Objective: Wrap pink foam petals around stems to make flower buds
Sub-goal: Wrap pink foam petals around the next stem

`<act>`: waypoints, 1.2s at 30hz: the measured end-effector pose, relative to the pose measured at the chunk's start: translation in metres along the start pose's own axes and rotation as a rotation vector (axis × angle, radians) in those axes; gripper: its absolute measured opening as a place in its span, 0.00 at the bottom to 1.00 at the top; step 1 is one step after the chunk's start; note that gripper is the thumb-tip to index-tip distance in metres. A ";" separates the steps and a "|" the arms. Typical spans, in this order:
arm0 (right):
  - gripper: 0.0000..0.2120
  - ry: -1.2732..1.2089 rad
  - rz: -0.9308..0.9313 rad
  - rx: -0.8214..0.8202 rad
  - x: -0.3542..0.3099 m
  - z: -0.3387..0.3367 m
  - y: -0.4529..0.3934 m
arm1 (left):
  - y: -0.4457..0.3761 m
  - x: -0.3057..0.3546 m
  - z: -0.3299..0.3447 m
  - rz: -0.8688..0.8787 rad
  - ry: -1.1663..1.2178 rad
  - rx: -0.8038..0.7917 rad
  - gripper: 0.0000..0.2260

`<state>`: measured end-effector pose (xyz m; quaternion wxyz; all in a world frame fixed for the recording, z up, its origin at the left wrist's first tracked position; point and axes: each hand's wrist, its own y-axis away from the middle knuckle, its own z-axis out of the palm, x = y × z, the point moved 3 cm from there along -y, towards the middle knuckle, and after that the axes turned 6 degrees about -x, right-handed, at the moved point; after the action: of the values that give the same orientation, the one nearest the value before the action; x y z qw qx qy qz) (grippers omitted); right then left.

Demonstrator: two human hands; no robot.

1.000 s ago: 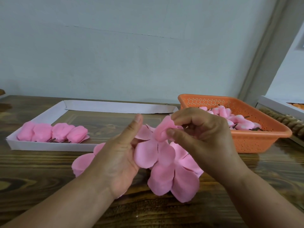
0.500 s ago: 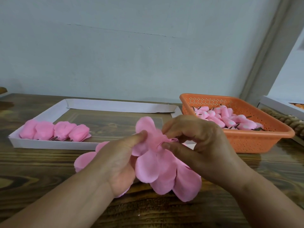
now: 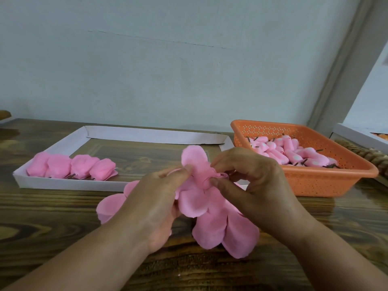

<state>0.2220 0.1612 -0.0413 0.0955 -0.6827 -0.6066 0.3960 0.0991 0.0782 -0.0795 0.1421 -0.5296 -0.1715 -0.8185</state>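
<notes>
Between white tray (image 3: 69, 185) and orange basket (image 3: 310, 185), left hand (image 3: 156, 204) and right hand (image 3: 255, 185) pinch pink petals (image 3: 194, 199) above bare table (image 3: 48, 215).

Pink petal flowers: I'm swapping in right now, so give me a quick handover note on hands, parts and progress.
Left hand grips the pink petal sheet, thumb pressing an upper petal. Right hand pinches the rolled centre of the sheet.
Done: four wrapped buds lie in the white tray.
Supply: stemmed cores in the orange basket.
Left: finish wrapping this bud, place it in the tray, then work through the basket.
</notes>
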 end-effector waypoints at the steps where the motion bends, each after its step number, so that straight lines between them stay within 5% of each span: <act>1: 0.03 -0.002 0.006 0.005 0.000 0.000 0.000 | -0.001 0.000 -0.001 0.021 -0.024 0.010 0.09; 20: 0.03 -0.006 0.013 -0.016 -0.002 0.006 0.000 | -0.007 -0.008 -0.004 0.119 -0.097 0.040 0.12; 24: 0.04 -0.024 0.067 -0.023 0.000 0.007 0.001 | -0.007 -0.009 -0.004 0.137 -0.162 0.019 0.07; 36: 0.05 -0.143 0.251 -0.040 -0.002 0.009 -0.001 | -0.006 -0.010 -0.002 0.152 -0.309 -0.016 0.12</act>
<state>0.2152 0.1565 -0.0460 -0.0116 -0.7251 -0.5293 0.4404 0.0993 0.0829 -0.0896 0.1713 -0.6616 -0.1444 -0.7156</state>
